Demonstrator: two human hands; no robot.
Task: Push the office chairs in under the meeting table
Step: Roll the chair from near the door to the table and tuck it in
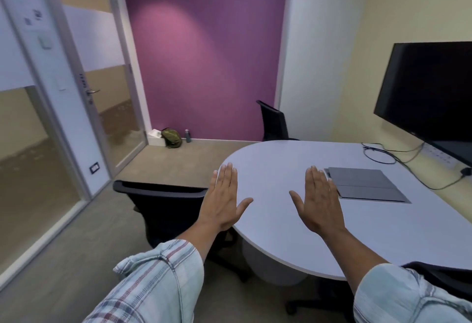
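The meeting table point(293, 164) has a smooth, matt pale top. The nearest office chair point(163, 210) has a dark mesh-like fabric back with a matt black plastic rim. The monitor point(429, 90) screen is glossy black. The sleeves point(158, 279) are soft plaid cloth.

A spot-lit purple wall point(204, 54) stands beyond both hands, with a glass door point(102, 87) and glass partition point(30, 156) off to their left. A dark wall screen point(431, 92) hangs to their right above cream walls, over grey-beige carpet point(178, 159).
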